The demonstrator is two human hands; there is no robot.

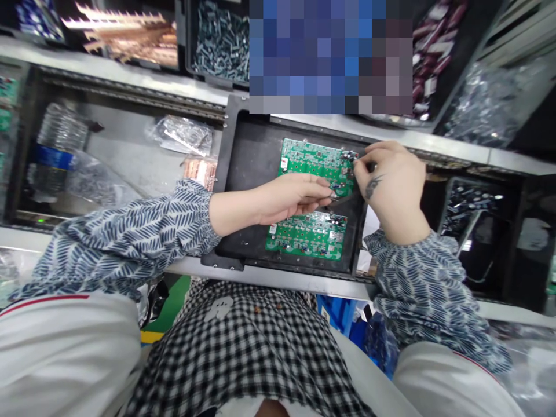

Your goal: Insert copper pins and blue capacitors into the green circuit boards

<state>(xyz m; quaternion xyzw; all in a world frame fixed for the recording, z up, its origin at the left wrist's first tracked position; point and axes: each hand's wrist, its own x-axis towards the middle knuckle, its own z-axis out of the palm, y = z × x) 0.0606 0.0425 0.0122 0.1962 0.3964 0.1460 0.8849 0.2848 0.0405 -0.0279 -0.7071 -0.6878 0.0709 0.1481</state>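
Note:
Two green circuit boards lie in a black tray point(252, 174), one behind the other. My left hand point(299, 194) reaches across the gap between them, fingers closed together at the front right corner of the far circuit board point(313, 155). A tiny shiny bit shows at those fingertips, too small to name. At the far board's right edge, beside its black capacitors, my right hand point(393, 185) is closed in a pinch. What its fingertips hold, if anything, is hidden. The near circuit board point(299, 240) is partly covered by my left fingers.
Behind the tray stand bins of small metal parts point(221, 43), copper-coloured strips point(130, 37) and dark red components point(434, 52). A plastic bottle point(61, 145) and a clear bag point(186, 136) lie left. On the right is a dark box of small parts point(473, 200).

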